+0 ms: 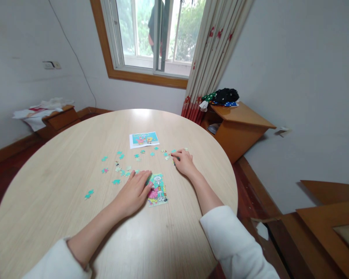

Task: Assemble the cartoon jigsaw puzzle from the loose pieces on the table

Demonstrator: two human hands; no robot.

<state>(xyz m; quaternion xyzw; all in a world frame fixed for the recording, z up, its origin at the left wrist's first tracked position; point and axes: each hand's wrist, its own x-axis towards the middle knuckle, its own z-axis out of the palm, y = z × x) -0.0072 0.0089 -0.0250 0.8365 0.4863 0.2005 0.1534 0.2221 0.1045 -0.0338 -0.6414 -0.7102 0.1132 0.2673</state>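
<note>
My left hand (136, 190) lies flat on the table, fingers stretched out, with its thumb on the left edge of a colourful cartoon picture (158, 190). Part of that picture is under the hand; whether it is one sheet or joined pieces I cannot tell. Farther right, my right hand (184, 162) is bent down over loose jigsaw pieces (166, 154), its thumb and forefinger pinched at a small puzzle piece that they mostly cover. More turquoise puzzle pieces (116, 181) are scattered left of and beyond my left hand.
A printed cartoon sheet (144, 140) lies beyond the pieces on the round wooden table (61, 166). A lone turquoise piece (89, 194) is at the left. Behind stand a window, a curtain (205, 58) and a small wooden cabinet (241, 128) with cloths on top.
</note>
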